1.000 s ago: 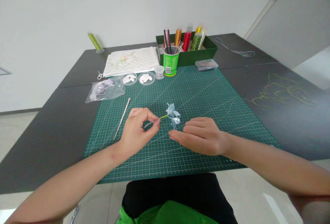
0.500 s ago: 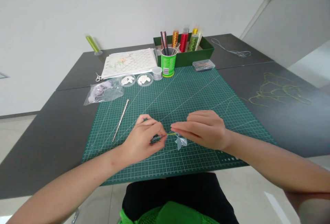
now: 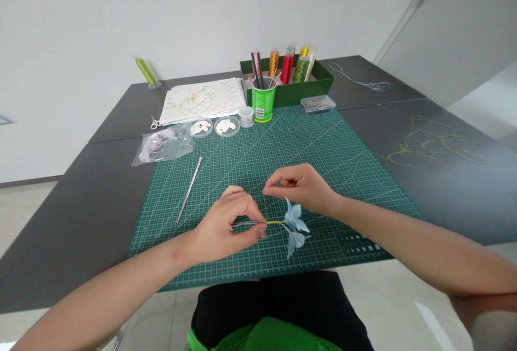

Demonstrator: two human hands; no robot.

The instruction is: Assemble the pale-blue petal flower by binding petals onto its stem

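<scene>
Between the thumb and index finger of my left hand is the thin stem of a pale blue artificial flower. Its two blossoms point right, and yellow-green thread covers the stem just below them. Above the blossoms, my right hand is closed in a pinch, apart from the stem. A fine strand of yellow-green thread runs from the right side of the mat toward this hand; the part at the fingertips is too thin to make out.
A metal tweezer-like tool lies on the green cutting mat. Behind are dishes of white pieces, a plastic bag, a green can and a box of thread spools. Tangled thread lies at right.
My right hand has moved up and away from the flower, uncovering both blossoms. My left hand has shifted slightly right and down, still pinching the stem.
</scene>
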